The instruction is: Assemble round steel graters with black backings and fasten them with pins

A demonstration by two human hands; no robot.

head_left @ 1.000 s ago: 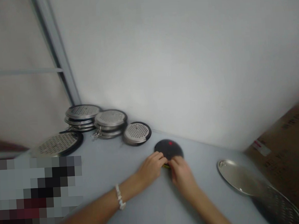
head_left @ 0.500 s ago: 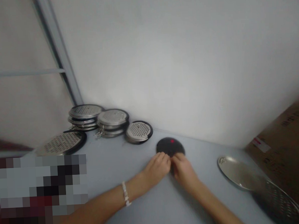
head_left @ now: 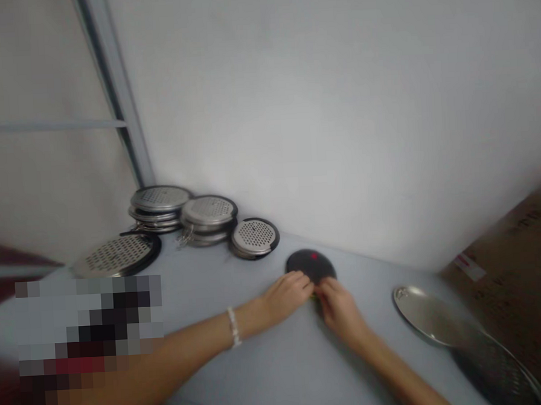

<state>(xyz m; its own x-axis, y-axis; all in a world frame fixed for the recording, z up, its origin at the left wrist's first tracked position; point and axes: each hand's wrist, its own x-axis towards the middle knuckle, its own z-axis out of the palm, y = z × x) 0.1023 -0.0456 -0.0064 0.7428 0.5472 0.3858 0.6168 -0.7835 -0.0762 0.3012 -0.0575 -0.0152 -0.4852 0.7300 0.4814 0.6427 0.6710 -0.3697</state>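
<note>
sadly, the red mark (head_left: 314, 256) above left hand (head_left: 287, 297) and right hand (head_left: 342, 315) is unreadable.

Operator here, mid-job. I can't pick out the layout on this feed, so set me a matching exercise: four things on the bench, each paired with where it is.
Things:
1. bead bracelet
2. stacked perforated steel lids
3. smooth steel dish
4. black disc

Places:
A. between the left hand and right hand
B. around the left wrist
C. by the wall
D. beside the cardboard box

Pairs: 1-B, 2-C, 3-D, 4-A
</note>
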